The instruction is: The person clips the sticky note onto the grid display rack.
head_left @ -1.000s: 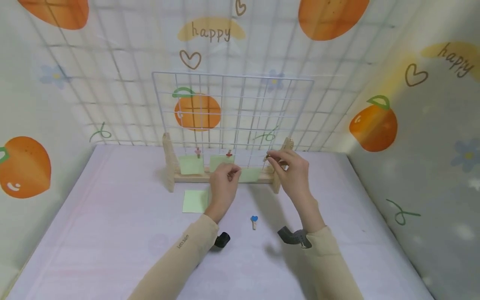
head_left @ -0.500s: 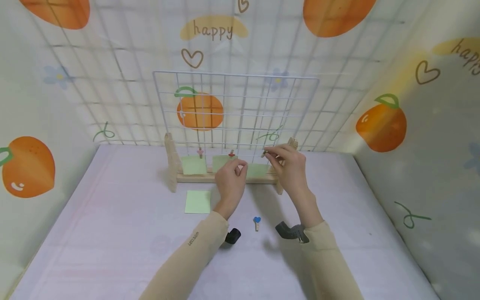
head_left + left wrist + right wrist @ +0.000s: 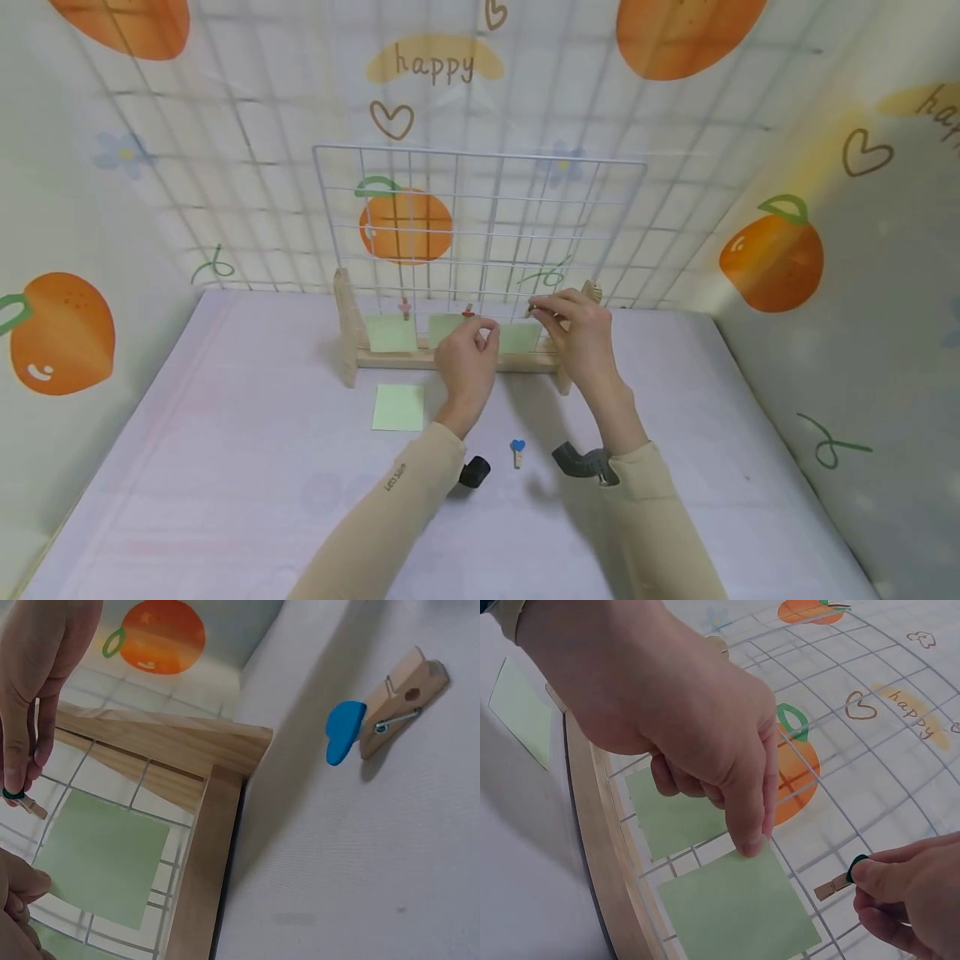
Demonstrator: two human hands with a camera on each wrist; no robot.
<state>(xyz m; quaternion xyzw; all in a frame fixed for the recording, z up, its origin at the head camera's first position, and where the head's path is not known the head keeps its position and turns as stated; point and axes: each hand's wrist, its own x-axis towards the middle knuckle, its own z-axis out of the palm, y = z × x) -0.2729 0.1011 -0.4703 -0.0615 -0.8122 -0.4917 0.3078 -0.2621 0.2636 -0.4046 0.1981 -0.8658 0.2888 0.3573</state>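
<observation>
My left hand (image 3: 467,371) pinches the edge of a light green paper note (image 3: 520,337), which lies against the lower part of a white wire grid (image 3: 489,218). In my right hand (image 3: 588,346) is a small wooden clothespin (image 3: 832,888) with a green top, pinched between thumb and fingers. In the right wrist view, the clothespin's wooden end points towards the note, a little apart from its upper edge. Two more green notes hang left of it: one under a pink-topped clothespin (image 3: 405,308), the other under a red-topped clothespin (image 3: 468,312), partly hidden by my left hand.
A wooden stand (image 3: 343,325) holds the grid upright. On the table (image 3: 225,467) in front lie a green note (image 3: 398,407) and a clothespin with a blue heart (image 3: 517,452). A printed cloth (image 3: 772,350) with oranges surrounds the table. Dark wrist devices (image 3: 581,462) sit near both sleeves.
My left hand has raised the note slightly against the grid and shifted right. My right hand has brought the clothespin a little left, closer to the note. The head view has shifted slightly.
</observation>
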